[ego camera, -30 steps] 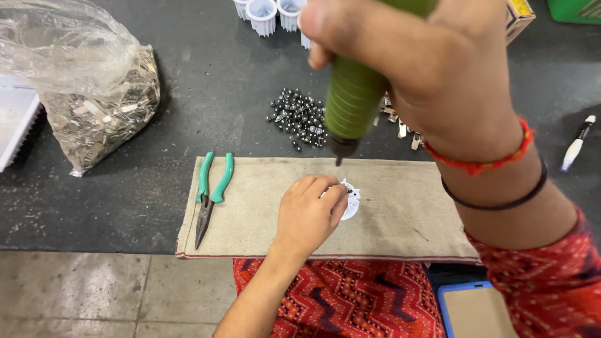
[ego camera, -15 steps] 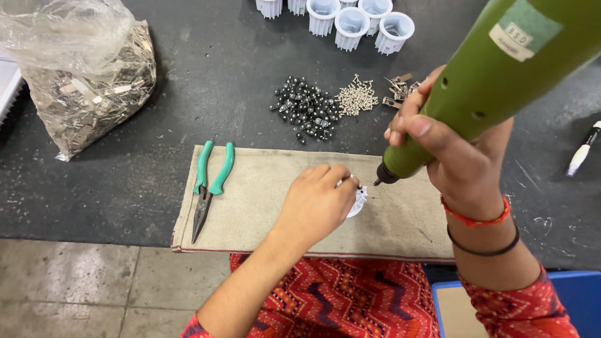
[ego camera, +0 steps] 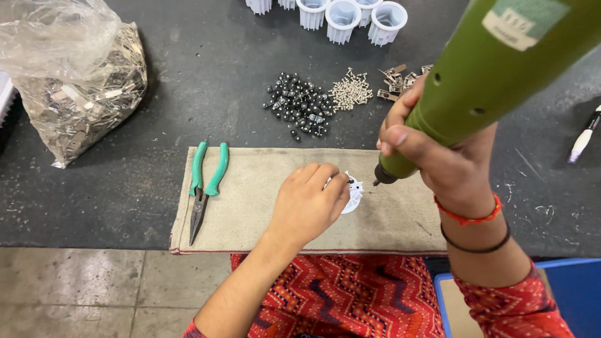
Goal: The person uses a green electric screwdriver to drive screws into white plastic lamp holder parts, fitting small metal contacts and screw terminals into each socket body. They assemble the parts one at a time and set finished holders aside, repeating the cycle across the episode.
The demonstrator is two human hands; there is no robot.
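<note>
On the dark surface [ego camera: 156,188] lie green-handled pliers [ego camera: 205,188] at the left end of a beige cloth [ego camera: 263,219], a clear bag of metal scraps [ego camera: 75,81] far left, and heaps of dark beads [ego camera: 299,106], pale screws [ego camera: 350,91] and metal clips [ego camera: 400,78] beyond the cloth. White ribbed cups [ego camera: 341,14] stand at the back. The left hand [ego camera: 310,203] pins a small white round part [ego camera: 354,193] to the cloth, mostly covering it. The right hand [ego camera: 438,156] grips a green power screwdriver [ego camera: 476,81], its tip just beside the part

A clear plastic bag [ego camera: 75,75] of metal bits is sitting at the worktop's [ego camera: 188,81] far left; a pale rectangular label [ego camera: 516,25] is showing on the green driver [ego camera: 494,81].
</note>
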